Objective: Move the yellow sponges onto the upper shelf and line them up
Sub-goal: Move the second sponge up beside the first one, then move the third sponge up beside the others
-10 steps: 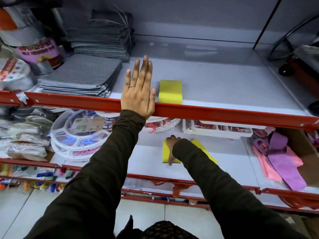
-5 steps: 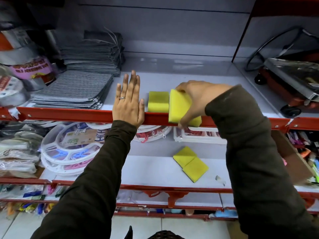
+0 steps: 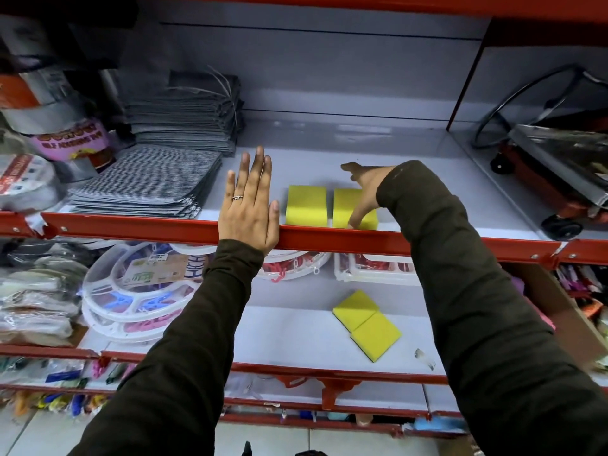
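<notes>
Two yellow sponges sit side by side at the front of the upper shelf (image 3: pixel 427 179): the first sponge (image 3: pixel 306 205) on the left, the second sponge (image 3: pixel 345 205) right of it. My right hand (image 3: pixel 365 189) rests on the second sponge, thumb at its front edge, fingers spread over its top. My left hand (image 3: pixel 249 202) lies flat and open on the shelf's red front rail, just left of the first sponge. Two more yellow sponges (image 3: pixel 367 324) with dark undersides lie touching, turned diagonally, on the lower shelf (image 3: pixel 289 334).
Stacks of grey cloths (image 3: pixel 148 182) fill the upper shelf's left side, with tape rolls (image 3: pixel 26 182) beyond. A red wheeled cart (image 3: pixel 559 182) stands at the right. Round white trays (image 3: pixel 131 291) and plastic boxes (image 3: pixel 371 268) occupy the lower shelf's back.
My right hand took a sponge from the lower shelf, lifted it over the red rail and set it down right of the first sponge. My left hand stayed on the rail.
</notes>
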